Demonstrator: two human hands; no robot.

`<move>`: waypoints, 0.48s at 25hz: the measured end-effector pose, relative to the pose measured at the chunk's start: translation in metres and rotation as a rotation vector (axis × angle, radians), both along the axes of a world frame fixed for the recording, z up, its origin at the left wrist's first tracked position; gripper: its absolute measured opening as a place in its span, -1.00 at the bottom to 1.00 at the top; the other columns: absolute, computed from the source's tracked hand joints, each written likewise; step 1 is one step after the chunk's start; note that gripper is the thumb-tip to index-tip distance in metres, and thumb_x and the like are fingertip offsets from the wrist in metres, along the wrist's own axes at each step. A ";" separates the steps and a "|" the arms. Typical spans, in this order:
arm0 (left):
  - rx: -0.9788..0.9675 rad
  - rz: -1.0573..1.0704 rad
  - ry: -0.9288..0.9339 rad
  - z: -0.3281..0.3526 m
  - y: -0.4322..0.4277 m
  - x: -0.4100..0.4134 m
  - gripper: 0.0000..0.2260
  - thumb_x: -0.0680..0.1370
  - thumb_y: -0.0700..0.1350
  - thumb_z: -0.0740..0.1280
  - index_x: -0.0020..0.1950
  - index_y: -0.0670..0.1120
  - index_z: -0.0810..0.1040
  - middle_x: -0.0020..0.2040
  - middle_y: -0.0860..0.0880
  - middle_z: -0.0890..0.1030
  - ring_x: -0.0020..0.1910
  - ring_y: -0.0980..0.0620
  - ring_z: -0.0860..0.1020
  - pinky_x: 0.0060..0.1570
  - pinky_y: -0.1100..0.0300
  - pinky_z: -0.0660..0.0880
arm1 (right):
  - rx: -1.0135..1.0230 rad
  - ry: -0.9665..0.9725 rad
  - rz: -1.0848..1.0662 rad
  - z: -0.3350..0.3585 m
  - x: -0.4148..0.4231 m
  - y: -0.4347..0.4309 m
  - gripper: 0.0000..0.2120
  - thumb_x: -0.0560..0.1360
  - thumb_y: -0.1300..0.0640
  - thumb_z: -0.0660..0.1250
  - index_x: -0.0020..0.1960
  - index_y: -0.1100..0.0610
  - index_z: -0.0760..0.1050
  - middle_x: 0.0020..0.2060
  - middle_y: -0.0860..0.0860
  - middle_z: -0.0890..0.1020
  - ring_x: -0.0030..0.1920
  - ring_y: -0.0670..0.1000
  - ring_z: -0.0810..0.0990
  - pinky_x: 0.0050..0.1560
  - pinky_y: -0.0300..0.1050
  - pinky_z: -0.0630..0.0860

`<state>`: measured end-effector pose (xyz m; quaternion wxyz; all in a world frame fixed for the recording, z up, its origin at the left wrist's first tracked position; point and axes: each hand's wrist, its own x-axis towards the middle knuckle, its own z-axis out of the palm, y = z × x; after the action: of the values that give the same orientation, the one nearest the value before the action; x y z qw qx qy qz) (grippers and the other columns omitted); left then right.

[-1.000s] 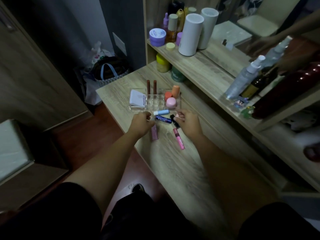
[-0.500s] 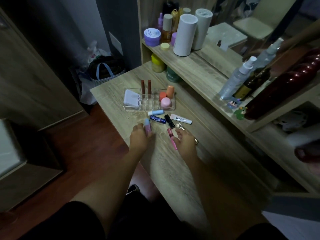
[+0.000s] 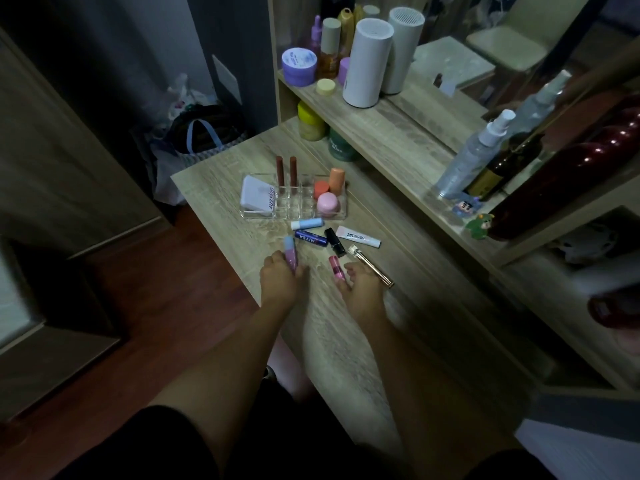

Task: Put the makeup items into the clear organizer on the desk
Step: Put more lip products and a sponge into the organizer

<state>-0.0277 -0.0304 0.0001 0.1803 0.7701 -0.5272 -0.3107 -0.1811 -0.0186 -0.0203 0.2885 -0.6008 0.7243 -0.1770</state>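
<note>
The clear organizer [image 3: 297,213] sits on the desk and holds a white compact [image 3: 257,199], two brown lip tubes [image 3: 286,170], and orange and pink pots [image 3: 327,203]. In front of it lie a light-blue stick [image 3: 307,223], a dark blue Nivea stick [image 3: 310,238], a black lipstick [image 3: 334,241], a white tube [image 3: 358,236] and a gold wand [image 3: 370,265]. My left hand [image 3: 281,282] grips a pink tube with a blue cap [image 3: 290,253]. My right hand [image 3: 360,289] closes on a pink lip gloss tube [image 3: 336,267] lying on the desk.
A raised shelf [image 3: 391,133] along the right carries jars, white cylinders [image 3: 367,62], spray bottles [image 3: 471,157] and small figurines [image 3: 465,207]. A mirror stands behind it. The desk's left edge [image 3: 214,233] drops to a wooden floor with bags [image 3: 197,136] beyond.
Both hands drew back from the organizer toward me. My left hand picked up the pink tube with the blue cap; my right hand settled on the pink lip gloss tube.
</note>
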 end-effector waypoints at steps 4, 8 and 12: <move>0.009 -0.016 -0.039 0.002 -0.010 0.005 -0.61 0.54 -0.04 0.32 0.22 -0.30 0.42 0.16 -0.29 0.51 0.12 -0.21 0.48 0.16 -0.04 0.44 | -0.082 0.096 -0.012 0.005 -0.002 -0.011 -0.68 0.53 0.11 0.29 0.27 0.17 0.46 0.19 0.13 0.56 0.17 0.07 0.53 0.20 -0.06 0.47; 0.025 -0.008 -0.034 0.001 -0.020 0.007 -0.64 0.54 -0.08 0.34 0.21 -0.30 0.42 0.16 -0.29 0.52 0.12 -0.22 0.50 0.12 -0.02 0.44 | -0.078 0.322 -0.017 0.005 -0.017 -0.023 -0.68 0.57 0.07 0.22 0.28 0.16 0.40 0.20 0.13 0.50 0.21 0.08 0.47 0.26 -0.03 0.42; 0.033 -0.001 0.010 0.000 -0.022 0.011 -0.76 0.52 -0.13 0.34 0.07 -0.27 0.50 0.05 -0.28 0.59 0.00 -0.22 0.56 0.01 -0.02 0.50 | 0.009 0.242 -0.038 0.002 -0.027 -0.027 -0.74 0.54 0.20 0.27 0.22 0.17 0.45 0.12 0.13 0.57 0.12 0.10 0.54 0.16 -0.02 0.52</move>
<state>-0.0164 -0.0527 -0.0004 0.1704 0.7711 -0.5213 -0.3233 -0.2083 -0.0455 -0.0183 0.1981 -0.6025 0.7659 -0.1053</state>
